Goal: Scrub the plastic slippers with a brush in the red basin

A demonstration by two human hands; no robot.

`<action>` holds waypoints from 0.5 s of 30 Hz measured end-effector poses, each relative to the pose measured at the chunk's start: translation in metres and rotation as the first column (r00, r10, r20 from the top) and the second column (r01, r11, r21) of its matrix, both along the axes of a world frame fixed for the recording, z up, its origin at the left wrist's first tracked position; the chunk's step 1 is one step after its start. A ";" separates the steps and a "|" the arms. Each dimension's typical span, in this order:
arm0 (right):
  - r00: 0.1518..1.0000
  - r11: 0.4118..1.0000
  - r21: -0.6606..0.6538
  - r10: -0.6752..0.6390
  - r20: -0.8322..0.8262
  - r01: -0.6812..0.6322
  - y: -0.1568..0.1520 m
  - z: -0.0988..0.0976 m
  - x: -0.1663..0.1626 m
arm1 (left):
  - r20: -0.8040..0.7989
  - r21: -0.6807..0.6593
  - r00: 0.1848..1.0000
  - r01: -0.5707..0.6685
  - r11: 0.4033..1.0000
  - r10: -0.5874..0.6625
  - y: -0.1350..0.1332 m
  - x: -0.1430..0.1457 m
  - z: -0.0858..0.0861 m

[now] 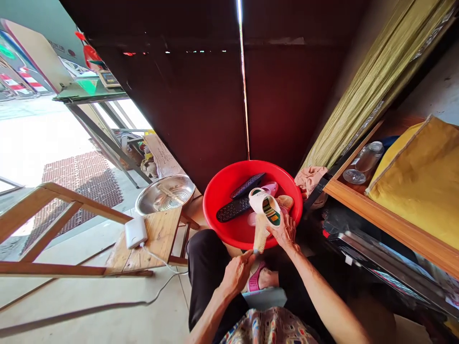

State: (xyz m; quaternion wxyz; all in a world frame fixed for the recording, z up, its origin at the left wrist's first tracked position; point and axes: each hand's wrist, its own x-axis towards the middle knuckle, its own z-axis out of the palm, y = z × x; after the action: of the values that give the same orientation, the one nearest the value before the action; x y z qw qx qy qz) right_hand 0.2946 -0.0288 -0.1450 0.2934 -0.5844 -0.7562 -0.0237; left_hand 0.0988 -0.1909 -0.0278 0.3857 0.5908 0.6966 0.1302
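Observation:
In my right hand (286,232) is a white slipper (258,200) with a green, striped insole, tilted over the near right part of a red basin (215,188). My left hand (237,271) grips the handle of a scrub brush (261,232), whose pale bristle end lies against or right beside the slipper's edge. Contact between brush and slipper is hard to make out. Inside the basin are black slippers (234,209), a pink shoe (270,187) and a tan one (286,201), partly covered by the white slipper.
A steel basin (165,195) stands left of the red one. On a wooden chair (158,234) lies a white device (135,232) with a cable. Dark panels (186,95) rise behind the basin. At right, a wooden shelf (387,222) holds a glass jar (369,157) and yellow cloth (419,167).

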 end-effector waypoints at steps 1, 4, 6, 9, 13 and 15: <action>1.000 1.000 -0.011 0.000 0.003 0.000 0.000 -0.001 0.000 | 0.088 0.002 0.996 -0.008 1.000 0.008 -0.007 -0.002 0.000; 1.000 1.000 -0.022 0.005 0.009 -0.005 -0.001 -0.002 0.001 | 0.359 -0.054 0.931 -0.056 0.997 0.072 -0.017 -0.014 -0.004; 1.000 1.000 -0.016 0.005 0.000 -0.005 -0.002 -0.001 0.000 | 0.416 -0.086 0.899 -0.107 0.991 0.134 -0.014 -0.022 -0.008; 1.000 1.000 -0.011 0.005 -0.029 -0.006 -0.004 0.002 -0.002 | 0.299 -0.024 0.929 -0.219 0.975 0.216 0.003 -0.026 -0.011; 0.996 1.000 0.005 0.026 -0.082 -0.025 -0.005 0.009 -0.002 | 0.161 -0.022 0.974 -0.161 0.987 0.162 0.018 -0.014 -0.011; 0.993 0.998 0.025 0.056 -0.107 -0.054 -0.006 0.011 -0.001 | 0.214 -0.045 0.967 -0.132 0.990 0.139 0.015 -0.010 -0.013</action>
State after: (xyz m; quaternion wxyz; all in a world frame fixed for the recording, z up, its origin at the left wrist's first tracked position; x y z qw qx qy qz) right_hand 0.2935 -0.0344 -0.1339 0.3408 -0.5605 -0.7547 0.0077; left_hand 0.0884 -0.1763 -0.0406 0.4584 0.5183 0.6910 0.2092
